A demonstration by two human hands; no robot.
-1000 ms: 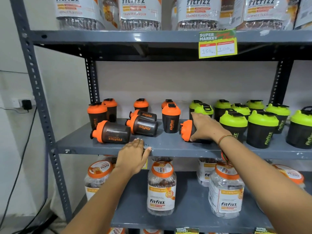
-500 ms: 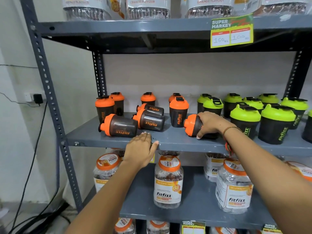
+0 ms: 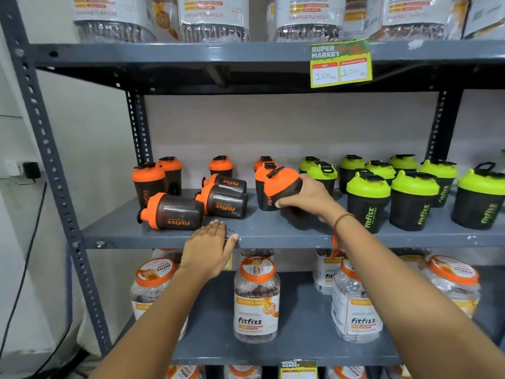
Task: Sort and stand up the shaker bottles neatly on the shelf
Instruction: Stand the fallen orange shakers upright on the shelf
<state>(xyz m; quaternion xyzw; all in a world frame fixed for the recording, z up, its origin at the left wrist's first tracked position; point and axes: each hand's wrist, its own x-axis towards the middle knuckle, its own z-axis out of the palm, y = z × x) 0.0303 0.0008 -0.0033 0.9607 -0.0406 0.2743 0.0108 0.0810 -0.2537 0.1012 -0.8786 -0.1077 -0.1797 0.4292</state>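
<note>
Dark shaker bottles stand and lie on the middle grey shelf point(image 3: 273, 236). My right hand point(image 3: 308, 198) grips an orange-lidded shaker point(image 3: 281, 184), tilted and lifted partly upright, beside an upright orange one point(image 3: 262, 187). Three orange-lidded shakers lie on their sides: one at the front left point(image 3: 172, 212), one behind it point(image 3: 221, 201), one further back point(image 3: 226, 183). Several orange shakers stand at the back left point(image 3: 149, 181). Several green-lidded shakers point(image 3: 367, 201) stand at the right. My left hand point(image 3: 209, 246) rests flat on the shelf's front edge, holding nothing.
Clear fitfizz jars with orange lids point(image 3: 257, 294) fill the shelf below, and more jars sit on the top shelf point(image 3: 213, 20). A yellow price tag point(image 3: 341, 64) hangs from the upper shelf. The perforated steel upright point(image 3: 46, 149) stands at the left, with a wall plug point(image 3: 31, 170) and cables.
My right hand has raised the orange-lidded shaker from lying on its side to a tilted, nearly upright pose. My left hand has stayed on the shelf edge.
</note>
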